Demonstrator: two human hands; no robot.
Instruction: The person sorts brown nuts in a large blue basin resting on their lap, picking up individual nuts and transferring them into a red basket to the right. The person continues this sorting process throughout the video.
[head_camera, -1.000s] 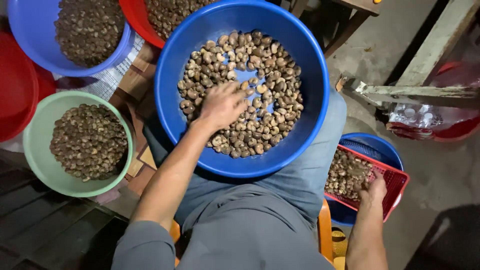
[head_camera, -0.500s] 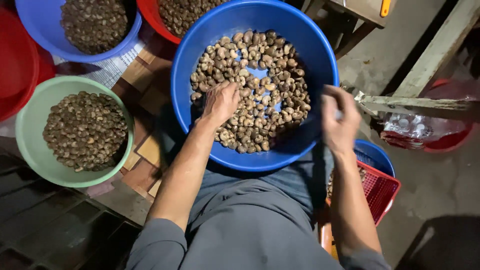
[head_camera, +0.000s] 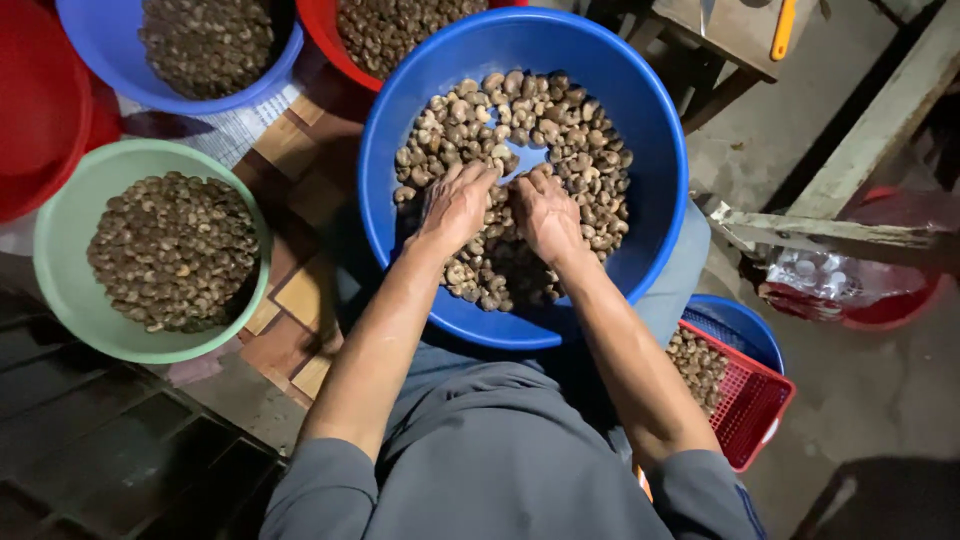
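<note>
Both hands, left hand and right hand, lie palm-down, fingers loosely spread, on lumpy brown nuts in the big blue basin on the person's lap; whether either grips any nuts cannot be told. Six smooth round basins show: three blue, two red at the top and left edges, cropped, and one green basin. One red mesh basket sits beside the right arm, partly hidden.

Blue basin of brown nuts; green bowl; red basket.
</note>
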